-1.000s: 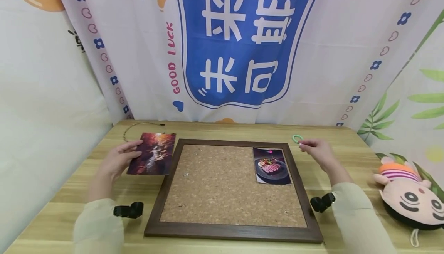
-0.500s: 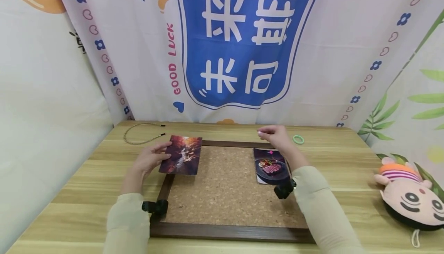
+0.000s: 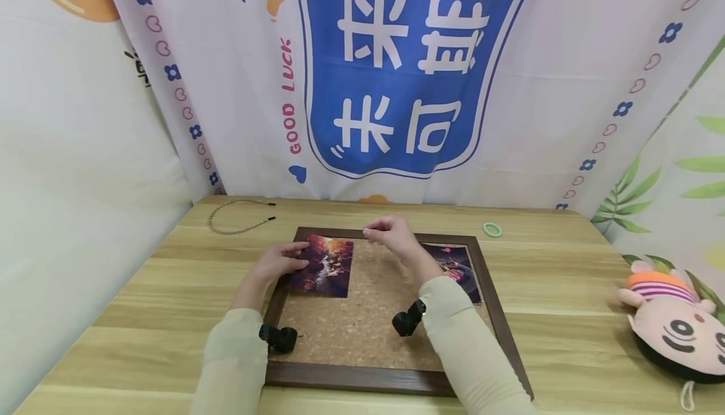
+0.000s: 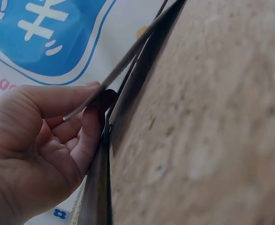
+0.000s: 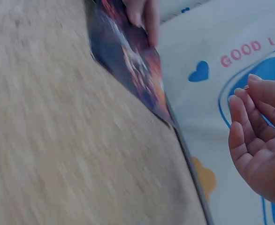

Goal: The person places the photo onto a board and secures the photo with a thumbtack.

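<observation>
A photo print (image 3: 327,270) in dark red and orange lies over the upper left of a cork board (image 3: 362,333) with a brown frame. My left hand (image 3: 279,262) pinches its left edge, thumb on one face and fingers on the other. The left wrist view shows this print (image 4: 123,61) edge-on, tilted off the cork. Above the board's top edge, my right hand (image 3: 393,237) pinches a tiny pink pushpin (image 5: 246,87), mostly hidden by the fingertips. A second print of a plated dish (image 3: 461,270) is fixed at the upper right by a pink pin (image 3: 447,250), partly behind my right forearm.
A green ring (image 3: 492,230) lies right of the board. A thin braided headband (image 3: 226,232) lies at the back left. At the right sits a plush doll (image 3: 674,320). A printed cloth (image 3: 521,119) hangs behind the wooden table (image 3: 141,295).
My left hand has carried the print rightward from beside the board onto its upper left. My right hand has moved left from near the green ring to above the board's top edge.
</observation>
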Motion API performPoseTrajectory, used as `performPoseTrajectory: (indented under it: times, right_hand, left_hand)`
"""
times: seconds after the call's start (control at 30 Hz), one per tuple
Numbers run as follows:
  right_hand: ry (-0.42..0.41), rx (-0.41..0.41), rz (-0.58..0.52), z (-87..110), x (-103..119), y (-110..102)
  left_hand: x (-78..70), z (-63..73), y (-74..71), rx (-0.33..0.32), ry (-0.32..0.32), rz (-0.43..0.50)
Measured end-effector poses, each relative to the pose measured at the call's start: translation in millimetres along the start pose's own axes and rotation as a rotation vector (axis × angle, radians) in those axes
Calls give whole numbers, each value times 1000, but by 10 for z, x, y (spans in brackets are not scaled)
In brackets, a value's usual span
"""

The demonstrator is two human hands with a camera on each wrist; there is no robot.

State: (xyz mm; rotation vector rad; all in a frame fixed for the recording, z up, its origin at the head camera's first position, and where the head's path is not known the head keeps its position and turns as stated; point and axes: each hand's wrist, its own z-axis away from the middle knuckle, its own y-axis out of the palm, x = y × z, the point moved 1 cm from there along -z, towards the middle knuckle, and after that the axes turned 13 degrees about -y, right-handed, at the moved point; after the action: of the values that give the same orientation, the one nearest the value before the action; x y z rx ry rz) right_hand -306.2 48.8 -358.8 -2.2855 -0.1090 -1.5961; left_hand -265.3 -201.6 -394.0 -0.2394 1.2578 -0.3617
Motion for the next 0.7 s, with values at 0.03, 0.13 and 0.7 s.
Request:
performPoseTrajectory:
  times: [0.03,0.13,0.7]
  right_hand:
    - [7,8,-15,-7,-14,58]
    - [13,16,-29,-21,-65,205]
    - [-32,-27,24,-13,-363,569]
  left_hand:
    - [-6,-7,24,-4,0,-2]
    - [-15,-26,82,-26,-3,-32]
    - [-40,-102,199,-131,-28,-147]
